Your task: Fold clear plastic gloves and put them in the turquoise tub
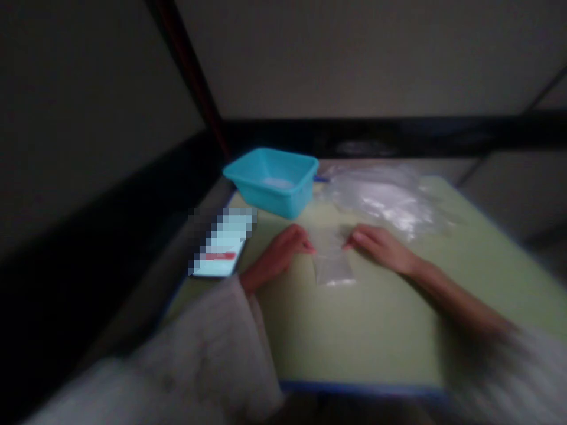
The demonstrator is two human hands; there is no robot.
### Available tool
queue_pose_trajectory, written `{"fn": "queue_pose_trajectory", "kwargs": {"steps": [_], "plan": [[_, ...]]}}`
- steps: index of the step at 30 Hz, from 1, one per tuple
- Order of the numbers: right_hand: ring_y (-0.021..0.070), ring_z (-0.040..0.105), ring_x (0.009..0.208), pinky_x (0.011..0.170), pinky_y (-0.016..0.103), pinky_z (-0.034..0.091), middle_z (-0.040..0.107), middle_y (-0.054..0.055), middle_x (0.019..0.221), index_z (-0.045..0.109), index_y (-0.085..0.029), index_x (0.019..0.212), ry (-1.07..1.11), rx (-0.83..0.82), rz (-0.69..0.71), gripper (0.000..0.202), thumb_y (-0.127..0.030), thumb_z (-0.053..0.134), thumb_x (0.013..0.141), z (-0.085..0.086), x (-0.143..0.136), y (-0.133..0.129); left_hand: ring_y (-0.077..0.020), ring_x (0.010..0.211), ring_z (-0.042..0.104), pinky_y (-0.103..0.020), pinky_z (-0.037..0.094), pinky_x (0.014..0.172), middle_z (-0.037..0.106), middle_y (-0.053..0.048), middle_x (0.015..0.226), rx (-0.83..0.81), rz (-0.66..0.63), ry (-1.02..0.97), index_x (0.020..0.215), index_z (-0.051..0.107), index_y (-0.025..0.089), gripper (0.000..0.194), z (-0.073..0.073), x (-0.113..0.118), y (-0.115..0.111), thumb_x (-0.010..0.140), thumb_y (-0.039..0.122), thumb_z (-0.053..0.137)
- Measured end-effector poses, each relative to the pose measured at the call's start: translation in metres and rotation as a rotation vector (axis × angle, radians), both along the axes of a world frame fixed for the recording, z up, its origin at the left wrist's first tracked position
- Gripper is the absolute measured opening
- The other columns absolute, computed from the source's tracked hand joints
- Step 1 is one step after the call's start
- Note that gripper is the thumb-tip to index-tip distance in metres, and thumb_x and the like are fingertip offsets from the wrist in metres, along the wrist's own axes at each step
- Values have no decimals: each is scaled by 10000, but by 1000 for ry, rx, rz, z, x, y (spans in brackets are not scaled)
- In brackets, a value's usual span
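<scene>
A small clear plastic bag [334, 268] lies in front of me over the pale green tabletop, stretched between my two hands. My left hand [290, 248] pinches its left edge with closed fingers. At the opposite edge, my right hand [376, 242] grips it between thumb and fingers. The upper part of the bag is faint and blends into the table, and blur hides whether anything is inside it.
A turquoise plastic basin [279, 200] stands at the back left with something whitish inside. To its right lies a heap of clear plastic bags [390, 198]. A lit phone or tablet [224, 248] rests at the left edge of the table [354, 342]. Walls rise behind.
</scene>
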State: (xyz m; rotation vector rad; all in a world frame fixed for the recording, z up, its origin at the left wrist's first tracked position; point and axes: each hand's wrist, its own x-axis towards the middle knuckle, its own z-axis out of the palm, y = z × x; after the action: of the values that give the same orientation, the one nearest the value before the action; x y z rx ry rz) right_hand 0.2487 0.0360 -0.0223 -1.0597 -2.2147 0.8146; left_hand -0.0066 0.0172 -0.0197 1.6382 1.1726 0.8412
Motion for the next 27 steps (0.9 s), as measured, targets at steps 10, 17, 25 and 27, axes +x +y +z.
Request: {"fn": "queue_pose_trajectory", "kwargs": {"steps": [10, 17, 25, 27], "plan": [[208, 613, 828, 757, 327, 465, 679, 77, 868, 621, -172, 861, 175, -1, -61, 423, -520, 389, 929, -5, -1, -7, -189, 923, 637, -251, 466, 664, 641, -40, 888, -21, -18, -61, 849, 507, 192, 263, -3, 2, 1, 921, 418, 393], [203, 597, 780, 704, 320, 465, 666, 74, 845, 622, -176, 870, 41, 60, -81, 404, -488, 374, 942, -5, 1, -6, -196, 932, 632, -256, 466, 667, 647, -44, 883, -1, -24, -74, 867, 519, 190, 276, -5, 3, 1, 915, 438, 407], [205, 615, 826, 747, 325, 469, 674, 78, 877, 603, -180, 874, 140, 81, -79, 381, -476, 374, 947, -5, 1, -9, -194, 893, 649, -245, 468, 650, 669, -54, 890, 3, -25, -180, 922, 497, 175, 248, 4, 9, -4, 864, 415, 514], [201, 618, 811, 739, 317, 469, 674, 75, 861, 603, -179, 868, 129, 63, -66, 387, -482, 375, 945, -4, 0, -9, -188, 857, 659, -243, 468, 650, 672, -54, 872, -7, -78, -212, 948, 493, 170, 258, 4, 9, -6, 859, 410, 529]]}}
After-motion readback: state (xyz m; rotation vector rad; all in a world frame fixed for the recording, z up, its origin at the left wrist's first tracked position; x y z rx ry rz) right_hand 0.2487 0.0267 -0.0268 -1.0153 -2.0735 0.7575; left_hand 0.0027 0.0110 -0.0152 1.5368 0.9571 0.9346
